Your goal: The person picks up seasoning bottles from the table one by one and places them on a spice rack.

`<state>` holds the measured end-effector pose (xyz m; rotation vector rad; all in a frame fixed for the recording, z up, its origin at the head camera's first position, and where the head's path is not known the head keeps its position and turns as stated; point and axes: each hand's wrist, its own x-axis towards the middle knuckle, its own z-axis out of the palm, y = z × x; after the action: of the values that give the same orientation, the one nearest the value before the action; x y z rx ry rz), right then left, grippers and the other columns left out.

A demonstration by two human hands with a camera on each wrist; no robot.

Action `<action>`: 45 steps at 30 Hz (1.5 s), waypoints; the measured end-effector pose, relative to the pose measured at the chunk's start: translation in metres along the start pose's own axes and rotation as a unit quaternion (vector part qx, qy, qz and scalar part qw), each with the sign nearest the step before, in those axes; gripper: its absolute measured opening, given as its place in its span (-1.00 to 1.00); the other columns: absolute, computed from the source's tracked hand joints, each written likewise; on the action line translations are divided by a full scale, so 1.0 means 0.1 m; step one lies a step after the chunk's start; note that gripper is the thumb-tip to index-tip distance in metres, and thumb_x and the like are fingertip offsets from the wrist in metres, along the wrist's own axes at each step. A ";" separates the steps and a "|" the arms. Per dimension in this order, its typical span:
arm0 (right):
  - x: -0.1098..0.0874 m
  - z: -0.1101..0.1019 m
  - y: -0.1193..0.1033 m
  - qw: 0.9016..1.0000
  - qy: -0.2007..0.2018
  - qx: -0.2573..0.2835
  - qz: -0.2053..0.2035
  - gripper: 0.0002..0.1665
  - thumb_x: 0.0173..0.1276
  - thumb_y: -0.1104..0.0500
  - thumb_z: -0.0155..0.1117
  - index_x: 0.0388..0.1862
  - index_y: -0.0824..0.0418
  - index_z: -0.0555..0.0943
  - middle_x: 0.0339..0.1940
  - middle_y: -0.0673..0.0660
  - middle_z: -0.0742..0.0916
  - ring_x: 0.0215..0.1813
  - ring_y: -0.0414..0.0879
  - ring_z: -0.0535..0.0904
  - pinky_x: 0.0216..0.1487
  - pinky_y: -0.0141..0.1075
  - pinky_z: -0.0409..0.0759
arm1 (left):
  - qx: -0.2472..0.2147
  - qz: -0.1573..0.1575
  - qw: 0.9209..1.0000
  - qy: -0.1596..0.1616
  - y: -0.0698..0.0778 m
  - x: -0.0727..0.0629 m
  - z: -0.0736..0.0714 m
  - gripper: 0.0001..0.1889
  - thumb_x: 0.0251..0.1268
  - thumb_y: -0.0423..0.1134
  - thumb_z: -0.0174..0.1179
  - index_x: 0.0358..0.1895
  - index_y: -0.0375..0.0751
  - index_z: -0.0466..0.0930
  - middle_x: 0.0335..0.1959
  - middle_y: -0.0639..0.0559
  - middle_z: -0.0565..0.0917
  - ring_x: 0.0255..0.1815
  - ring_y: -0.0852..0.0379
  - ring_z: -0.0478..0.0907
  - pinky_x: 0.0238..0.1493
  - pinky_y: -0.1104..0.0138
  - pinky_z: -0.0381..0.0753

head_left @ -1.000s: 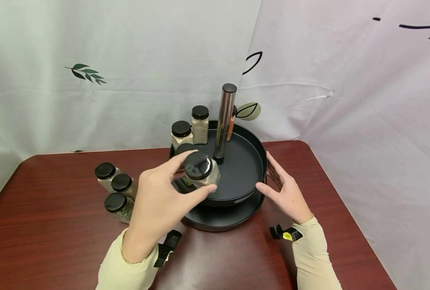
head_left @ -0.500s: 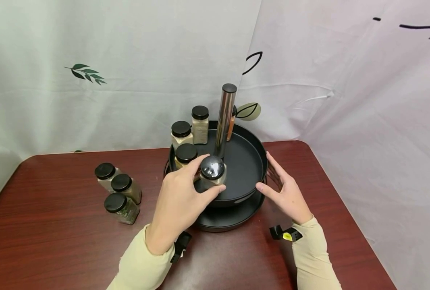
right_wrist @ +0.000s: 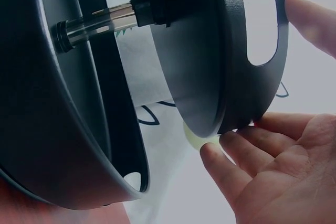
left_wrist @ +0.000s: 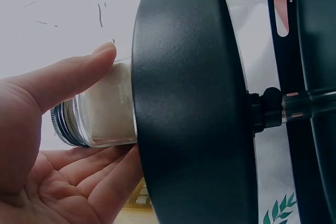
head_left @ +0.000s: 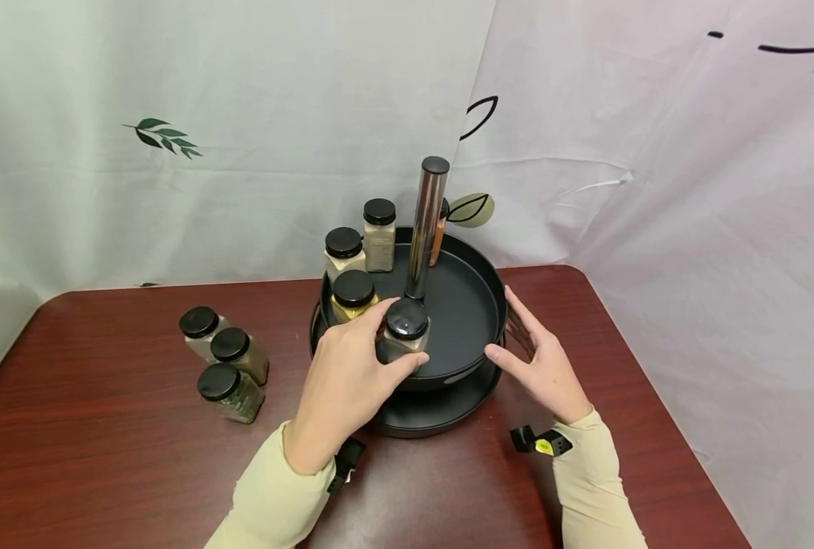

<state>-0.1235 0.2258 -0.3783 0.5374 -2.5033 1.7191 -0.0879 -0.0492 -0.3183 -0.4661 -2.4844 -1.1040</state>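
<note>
In the head view my left hand (head_left: 352,374) grips a square glass spice jar (head_left: 407,324) with a shiny black lid, thumb on one side and fingers on the other. The jar stands upright inside the front rim of the upper black tray (head_left: 468,297), part of a two-tier turntable. Pale contents show through its glass (left_wrist: 107,103) in the left wrist view. At the tray's right side my right hand (head_left: 544,370) touches the outer wall with thumb and fingers spread apart. In the right wrist view its fingertips (right_wrist: 233,140) meet the tray's edge.
More black-lidded jars (head_left: 353,290) line the tray's left and back, one with yellow contents. A tall metal post (head_left: 426,229) rises from its middle. The lower tray (head_left: 413,419) rests on the brown table (head_left: 104,427), with three jars (head_left: 235,381) to the left. White cloth hangs behind.
My left hand has carried the jar rightward and down into the upper tray, beside the yellow one. The right hand has stayed at the tray's side.
</note>
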 end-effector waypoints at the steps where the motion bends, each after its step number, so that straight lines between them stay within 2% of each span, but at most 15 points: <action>1: 0.00 0.00 0.00 1.000 0.000 0.001 -0.001 -0.04 0.40 0.25 0.36 0.65 -0.02 0.09 0.61 -0.02 0.24 0.55 -0.05 0.24 0.43 -0.39 0.28 | -0.001 -0.001 1.000 -0.002 0.00 0.00 0.00 -0.37 -0.05 -0.13 0.62 0.16 -0.16 0.64 -0.12 0.06 0.76 -0.14 0.15 0.71 -0.11 0.19 0.67; 14: 0.00 0.00 -0.01 1.000 -0.002 0.000 -0.003 -0.04 0.40 0.25 0.35 0.65 0.00 0.09 0.62 -0.02 0.22 0.56 -0.05 0.23 0.44 -0.38 0.27 | -0.010 -0.017 1.000 -0.018 0.00 0.01 0.05 -0.32 -0.02 -0.11 0.61 0.22 -0.22 0.60 -0.05 0.00 0.75 -0.15 0.14 0.69 -0.16 0.18 0.68; 23: 0.00 -0.01 -0.01 1.000 -0.002 -0.012 -0.007 -0.04 0.40 0.25 0.36 0.64 -0.02 0.10 0.62 -0.04 0.21 0.57 -0.05 0.22 0.44 -0.38 0.26 | 0.003 0.015 1.000 0.009 -0.02 -0.04 0.04 -0.22 -0.06 -0.06 0.62 0.29 -0.27 0.55 0.09 -0.10 0.71 -0.04 0.04 0.71 -0.07 0.14 0.69; 27: 0.00 -0.01 0.00 1.000 -0.002 -0.017 -0.008 -0.05 0.40 0.25 0.35 0.64 -0.01 0.10 0.63 -0.05 0.20 0.57 -0.04 0.21 0.46 -0.36 0.25 | 0.000 0.027 0.999 0.023 -0.01 -0.08 -0.03 -0.20 -0.07 -0.09 0.63 0.31 -0.26 0.53 0.13 -0.09 0.69 -0.01 0.03 0.72 -0.02 0.16 0.68; 33: -0.02 -0.02 0.01 1.000 0.001 -0.010 -0.009 -0.11 0.45 0.27 0.29 0.64 0.05 0.10 0.63 -0.02 0.20 0.57 -0.01 0.21 0.45 -0.35 0.27 | -0.002 0.036 0.999 0.037 -0.01 -0.18 -0.19 -0.23 -0.06 -0.23 0.62 0.32 -0.25 0.53 0.17 -0.01 0.68 -0.07 0.07 0.74 -0.03 0.24 0.69; 39: -0.01 -0.02 0.02 1.000 0.006 -0.005 -0.029 -0.26 0.54 0.30 0.14 0.62 0.15 0.15 0.61 0.06 0.25 0.55 0.04 0.24 0.44 -0.31 0.30 | 0.004 0.050 0.996 0.069 -0.10 -0.28 -0.35 -0.26 -0.07 -0.32 0.61 0.29 -0.29 0.55 0.10 -0.02 0.71 -0.09 0.09 0.74 -0.01 0.38 0.65; 45: -0.02 -0.02 0.01 0.999 0.012 -0.024 -0.037 -0.33 0.59 0.29 0.06 0.61 0.17 0.17 0.61 0.08 0.27 0.55 0.04 0.24 0.45 -0.29 0.28 | 0.024 0.025 0.993 0.111 -0.23 -0.34 -0.54 -0.28 -0.09 -0.38 0.60 0.28 -0.25 0.57 0.03 0.00 0.74 -0.13 0.07 0.75 -0.04 0.55 0.58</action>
<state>-0.1228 0.2288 -0.3792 0.5933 -2.4686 1.6259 -0.0572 -0.1098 -0.3151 -0.3690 -2.2878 -1.0153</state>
